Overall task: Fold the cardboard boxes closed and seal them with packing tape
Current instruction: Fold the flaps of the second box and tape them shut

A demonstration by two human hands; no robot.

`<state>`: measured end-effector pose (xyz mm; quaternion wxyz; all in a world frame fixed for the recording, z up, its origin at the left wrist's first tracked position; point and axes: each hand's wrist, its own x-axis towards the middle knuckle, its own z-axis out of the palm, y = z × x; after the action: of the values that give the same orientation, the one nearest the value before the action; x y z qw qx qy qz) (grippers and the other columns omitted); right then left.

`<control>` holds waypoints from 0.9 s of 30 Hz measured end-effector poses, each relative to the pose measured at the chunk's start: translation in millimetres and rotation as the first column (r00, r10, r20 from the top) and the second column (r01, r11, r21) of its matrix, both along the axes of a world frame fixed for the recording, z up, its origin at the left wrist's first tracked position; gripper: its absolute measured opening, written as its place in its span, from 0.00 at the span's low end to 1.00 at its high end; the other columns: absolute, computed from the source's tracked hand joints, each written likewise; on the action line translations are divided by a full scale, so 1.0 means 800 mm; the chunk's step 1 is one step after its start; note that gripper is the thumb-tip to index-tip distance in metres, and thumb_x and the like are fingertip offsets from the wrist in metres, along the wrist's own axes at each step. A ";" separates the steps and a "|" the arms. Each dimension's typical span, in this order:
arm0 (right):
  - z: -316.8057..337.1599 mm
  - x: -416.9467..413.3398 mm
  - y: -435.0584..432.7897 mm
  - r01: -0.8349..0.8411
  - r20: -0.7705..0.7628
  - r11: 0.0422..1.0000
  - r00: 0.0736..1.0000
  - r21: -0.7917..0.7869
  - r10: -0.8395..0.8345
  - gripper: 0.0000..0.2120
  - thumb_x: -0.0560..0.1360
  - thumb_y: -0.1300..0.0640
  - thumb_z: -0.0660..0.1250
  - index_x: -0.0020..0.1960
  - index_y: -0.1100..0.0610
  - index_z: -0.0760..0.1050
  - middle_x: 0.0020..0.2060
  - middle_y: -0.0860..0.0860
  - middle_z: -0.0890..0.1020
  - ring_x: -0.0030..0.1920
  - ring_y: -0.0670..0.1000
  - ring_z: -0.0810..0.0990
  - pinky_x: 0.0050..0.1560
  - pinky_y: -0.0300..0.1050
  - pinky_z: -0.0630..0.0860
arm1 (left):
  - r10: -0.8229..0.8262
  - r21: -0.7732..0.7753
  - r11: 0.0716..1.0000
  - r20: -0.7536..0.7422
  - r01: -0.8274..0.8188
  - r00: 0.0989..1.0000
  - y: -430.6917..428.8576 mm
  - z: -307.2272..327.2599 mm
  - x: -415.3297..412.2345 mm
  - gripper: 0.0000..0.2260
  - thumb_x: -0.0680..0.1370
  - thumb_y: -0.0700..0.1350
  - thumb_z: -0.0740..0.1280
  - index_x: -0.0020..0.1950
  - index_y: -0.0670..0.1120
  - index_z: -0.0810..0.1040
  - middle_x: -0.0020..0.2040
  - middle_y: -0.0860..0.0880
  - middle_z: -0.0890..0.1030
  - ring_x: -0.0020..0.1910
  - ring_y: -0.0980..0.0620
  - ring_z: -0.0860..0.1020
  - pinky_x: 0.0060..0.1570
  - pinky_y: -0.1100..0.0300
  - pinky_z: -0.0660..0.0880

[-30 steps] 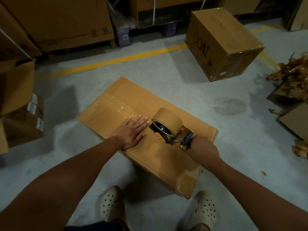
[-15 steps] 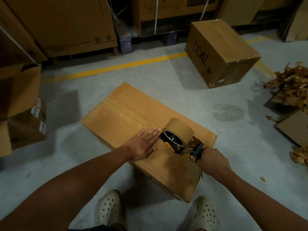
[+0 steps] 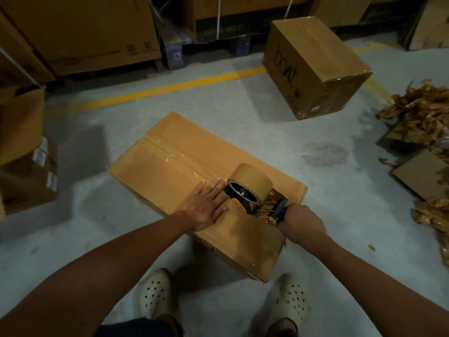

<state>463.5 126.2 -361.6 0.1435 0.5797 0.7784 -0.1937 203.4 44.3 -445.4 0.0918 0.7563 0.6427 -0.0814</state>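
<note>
1. Far left: stacked cartons (image 3: 31, 171) with white labels. We cannot read their print.
2. Back wall: a dark carton (image 3: 218, 27) with pale lettering, of which we make out only "NEO".
3. Floor: a yellow line (image 3: 170, 86) crossing the grey concrete behind the work.
4. Centre: the cardboard box (image 3: 150, 176) lies flat on the floor with its flaps closed. A glossy tape strip (image 3: 175, 159) runs along its middle seam.
5. On the box top: the left hand (image 3: 206, 207) lies flat, fingers straight and pressing down, fingertips just beside the roll.
6. Near the box's right end: the tape dispenser (image 3: 250, 193), with a brown roll and an orange frame, rests on the cardboard.
7. At the near right edge: the right hand (image 3: 301, 222) has its fingers curled round the dispenser's handle. We log the two hands as apart.
8. Behind, to the right: a sealed box (image 3: 323, 57) with "boAt" printed on its side. Its small label is unreadable.
9. Far right: a heap of crumpled brown scraps (image 3: 418, 117).
</note>
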 end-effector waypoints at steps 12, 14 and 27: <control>0.019 0.074 -0.018 0.061 0.103 0.998 0.993 0.014 -0.062 0.07 0.74 0.53 0.65 0.39 0.54 0.74 0.32 0.49 0.78 0.31 0.50 0.78 0.32 0.44 0.78 | 0.106 -0.032 0.994 -0.039 -0.107 0.994 -0.003 0.012 0.026 0.30 0.83 0.61 0.40 0.81 0.49 0.42 0.81 0.46 0.41 0.80 0.46 0.41 0.76 0.38 0.48; 0.019 0.073 -0.018 0.051 0.097 0.998 0.994 0.020 -0.053 0.07 0.74 0.53 0.65 0.39 0.54 0.75 0.32 0.49 0.78 0.31 0.49 0.78 0.31 0.43 0.77 | 0.136 -0.037 0.990 -0.027 -0.137 0.990 -0.003 0.013 0.045 0.33 0.82 0.62 0.41 0.81 0.43 0.43 0.81 0.43 0.41 0.80 0.45 0.41 0.76 0.40 0.47; 0.032 0.083 -0.014 0.035 0.133 0.999 0.990 0.015 -0.037 0.06 0.75 0.53 0.65 0.41 0.54 0.74 0.32 0.49 0.76 0.31 0.49 0.77 0.28 0.40 0.70 | -0.274 -0.048 0.960 0.065 0.277 0.960 0.004 0.001 0.062 0.33 0.82 0.63 0.40 0.81 0.45 0.48 0.82 0.46 0.47 0.77 0.52 0.34 0.77 0.46 0.36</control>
<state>529.9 114.6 -336.3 0.1882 0.6061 0.7577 -0.1523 252.7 47.7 -445.0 0.1192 0.8375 0.5257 -0.0898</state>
